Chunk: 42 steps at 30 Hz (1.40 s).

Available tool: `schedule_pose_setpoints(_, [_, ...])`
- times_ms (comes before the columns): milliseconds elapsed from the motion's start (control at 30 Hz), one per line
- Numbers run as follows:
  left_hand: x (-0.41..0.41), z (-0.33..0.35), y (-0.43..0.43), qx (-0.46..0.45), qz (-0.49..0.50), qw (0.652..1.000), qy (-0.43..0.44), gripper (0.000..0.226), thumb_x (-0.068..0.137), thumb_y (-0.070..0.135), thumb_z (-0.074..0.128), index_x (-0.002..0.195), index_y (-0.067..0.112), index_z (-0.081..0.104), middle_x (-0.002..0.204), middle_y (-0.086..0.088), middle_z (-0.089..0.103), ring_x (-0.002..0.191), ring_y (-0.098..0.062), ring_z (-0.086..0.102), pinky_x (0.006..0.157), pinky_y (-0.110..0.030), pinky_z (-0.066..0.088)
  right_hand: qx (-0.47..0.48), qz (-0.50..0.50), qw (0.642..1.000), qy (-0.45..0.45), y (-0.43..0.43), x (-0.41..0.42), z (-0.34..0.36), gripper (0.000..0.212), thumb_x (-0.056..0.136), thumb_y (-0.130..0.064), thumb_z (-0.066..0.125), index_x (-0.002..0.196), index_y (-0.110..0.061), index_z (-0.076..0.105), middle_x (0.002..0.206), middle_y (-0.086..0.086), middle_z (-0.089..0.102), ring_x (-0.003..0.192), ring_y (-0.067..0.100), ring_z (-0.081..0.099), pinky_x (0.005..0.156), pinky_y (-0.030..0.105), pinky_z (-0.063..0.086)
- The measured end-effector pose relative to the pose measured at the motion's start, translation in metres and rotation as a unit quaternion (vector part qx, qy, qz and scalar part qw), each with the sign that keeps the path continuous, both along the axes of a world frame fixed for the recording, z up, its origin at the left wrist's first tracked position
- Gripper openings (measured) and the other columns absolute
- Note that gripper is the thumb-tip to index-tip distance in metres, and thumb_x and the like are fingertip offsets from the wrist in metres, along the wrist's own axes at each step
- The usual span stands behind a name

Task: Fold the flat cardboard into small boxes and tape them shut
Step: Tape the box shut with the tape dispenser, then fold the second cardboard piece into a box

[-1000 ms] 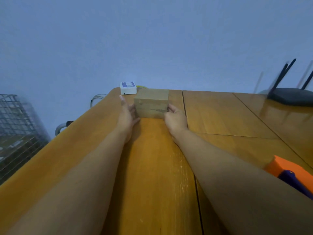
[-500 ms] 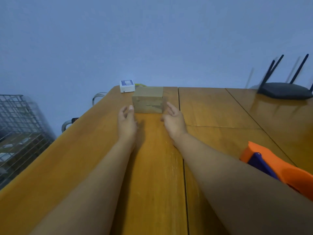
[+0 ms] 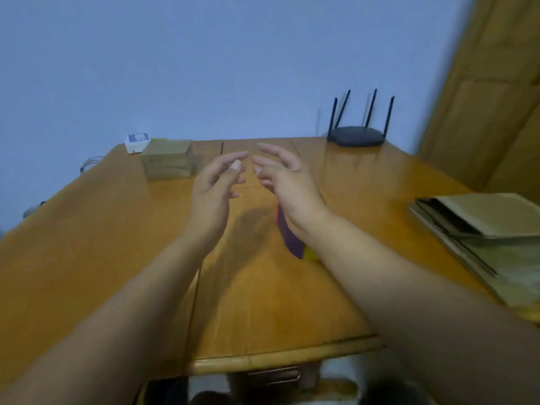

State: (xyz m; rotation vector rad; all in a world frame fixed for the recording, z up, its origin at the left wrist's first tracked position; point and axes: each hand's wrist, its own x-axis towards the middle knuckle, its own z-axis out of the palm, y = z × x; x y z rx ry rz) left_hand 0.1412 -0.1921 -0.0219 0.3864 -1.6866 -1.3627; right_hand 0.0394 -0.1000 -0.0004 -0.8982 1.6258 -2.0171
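Left grip [image 3: 214,185] and right grip [image 3: 285,182] both up over the desk [image 3: 117,244], mid-air, touching nothing. Fingers loose and spread on both, slightly bent, nothing held. Palms turned in toward each other, fingertips close with a small gap between. Folded box [image 3: 167,163] sits on the desk at the far left, just beside a small white box [image 3: 137,141], apart from both grips. Flat cardboard [image 3: 491,229] is stacked at the right desk edge, well away from my right grip. Purple-orange tool [image 3: 293,244] lies on the desk, mostly hidden by my right wrist. Router [image 3: 356,135] at the far edge.
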Motion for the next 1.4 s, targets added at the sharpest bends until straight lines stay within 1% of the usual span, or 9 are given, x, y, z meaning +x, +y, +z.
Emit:
schedule_pose_setpoints(167, [-0.058, 0.012, 0.095, -0.04, -0.083, 0.996, -0.011, 0.026, 0.109, 0.023, 0.053, 0.127, 0.025, 0.072, 0.109, 0.015, 0.072, 0.099, -0.006, 0.066, 0.081, -0.031, 0.054, 0.002, -0.049, 0.997, 0.057, 0.122, -0.044, 0.016, 0.051, 0.094, 0.014, 0.055, 0.135, -0.014, 0.068, 0.126, 0.01, 0.073, 0.126, 0.017, 0.068, 0.089, 0.016, 0.056])
schedule_pose_setpoints(500, [-0.179, -0.003, 0.247, -0.008, -0.2, 0.978, -0.049, 0.023, 0.103, 0.015, 0.064, 0.121, 0.025, 0.073, 0.109, 0.01, 0.068, 0.106, -0.014, 0.065, 0.09, -0.032, 0.054, 0.137, -0.238, 0.944, 0.181, 0.3, -0.128, 0.0, 0.053, 0.091, 0.0, 0.074, 0.141, -0.018, 0.067, 0.136, -0.002, 0.072, 0.129, 0.004, 0.064, 0.102, 0.022, 0.053])
schedule_pose_setpoints(667, [-0.223, -0.02, 0.288, -0.011, -0.214, 0.972, -0.093, 0.028, 0.098, 0.014, 0.071, 0.125, 0.021, 0.072, 0.109, 0.001, 0.065, 0.091, -0.006, 0.062, 0.086, -0.025, 0.052, 0.225, -0.3, 0.911, 0.171, 0.344, -0.16, -0.024, 0.056, 0.09, -0.019, 0.079, 0.143, -0.03, 0.066, 0.138, -0.007, 0.068, 0.134, 0.008, 0.058, 0.113, 0.032, 0.048])
schedule_pose_setpoints(800, [-0.254, -0.033, 0.302, -0.041, -0.097, 0.977, -0.187, 0.052, 0.09, 0.037, 0.078, 0.139, 0.032, 0.059, 0.138, -0.009, 0.051, 0.135, -0.03, 0.048, 0.118, -0.044, 0.039, 0.318, -0.352, 0.854, 0.215, 0.367, -0.184, -0.042, 0.066, 0.091, -0.04, 0.081, 0.152, -0.032, 0.058, 0.15, -0.002, 0.06, 0.149, 0.021, 0.039, 0.121, 0.03, 0.031])
schedule_pose_setpoints(867, [-0.258, -0.033, 0.302, -0.013, -0.038, 0.966, -0.257, 0.074, 0.085, 0.047, 0.079, 0.149, 0.027, 0.048, 0.148, -0.011, 0.043, 0.144, -0.034, 0.036, 0.119, -0.042, 0.034, 0.361, -0.358, 0.838, 0.2, 0.373, -0.196, -0.047, 0.085, 0.09, -0.052, 0.081, 0.163, -0.031, 0.043, 0.163, -0.001, 0.048, 0.156, 0.026, 0.028, 0.124, 0.034, 0.024])
schedule_pose_setpoints(1000, [-0.27, -0.047, 0.293, 0.06, -0.06, 0.962, -0.26, 0.081, 0.068, 0.062, 0.078, 0.135, 0.022, 0.055, 0.127, -0.001, 0.067, 0.126, -0.031, 0.056, 0.107, -0.043, 0.048, 0.356, -0.334, 0.867, 0.098, 0.375, -0.214, -0.052, 0.104, 0.083, -0.063, 0.082, 0.168, -0.032, 0.031, 0.16, 0.004, 0.052, 0.153, 0.033, 0.035, 0.125, 0.05, 0.035])
schedule_pose_setpoints(1133, [-0.268, -0.049, 0.293, 0.168, -0.106, 0.965, -0.169, 0.045, 0.091, 0.021, 0.081, 0.124, 0.024, 0.05, 0.112, 0.006, 0.064, 0.106, -0.017, 0.064, 0.087, -0.023, 0.05, 0.314, -0.336, 0.882, 0.102, 0.369, -0.217, -0.057, 0.094, 0.082, -0.058, 0.084, 0.162, -0.034, 0.041, 0.155, 0.0, 0.055, 0.143, 0.027, 0.051, 0.117, 0.051, 0.047])
schedule_pose_setpoints(1267, [-0.259, -0.04, 0.291, 0.225, -0.121, 0.96, -0.112, 0.054, 0.095, 0.012, 0.078, 0.138, 0.023, 0.048, 0.114, 0.007, 0.064, 0.104, -0.011, 0.064, 0.079, -0.015, 0.052, 0.252, -0.335, 0.903, 0.095, 0.36, -0.213, -0.055, 0.091, 0.084, -0.046, 0.088, 0.161, -0.033, 0.042, 0.154, -0.001, 0.053, 0.138, 0.022, 0.053, 0.115, 0.049, 0.05])
schedule_pose_setpoints(1400, [-0.243, -0.035, 0.281, 0.247, -0.132, 0.956, -0.088, 0.068, 0.097, 0.01, 0.074, 0.15, 0.03, 0.038, 0.118, 0.004, 0.069, 0.106, -0.009, 0.068, 0.094, -0.034, 0.061, 0.203, -0.333, 0.915, 0.103, 0.354, -0.204, -0.051, 0.091, 0.087, -0.039, 0.087, 0.164, -0.034, 0.037, 0.157, -0.003, 0.05, 0.142, 0.021, 0.05, 0.116, 0.048, 0.05])
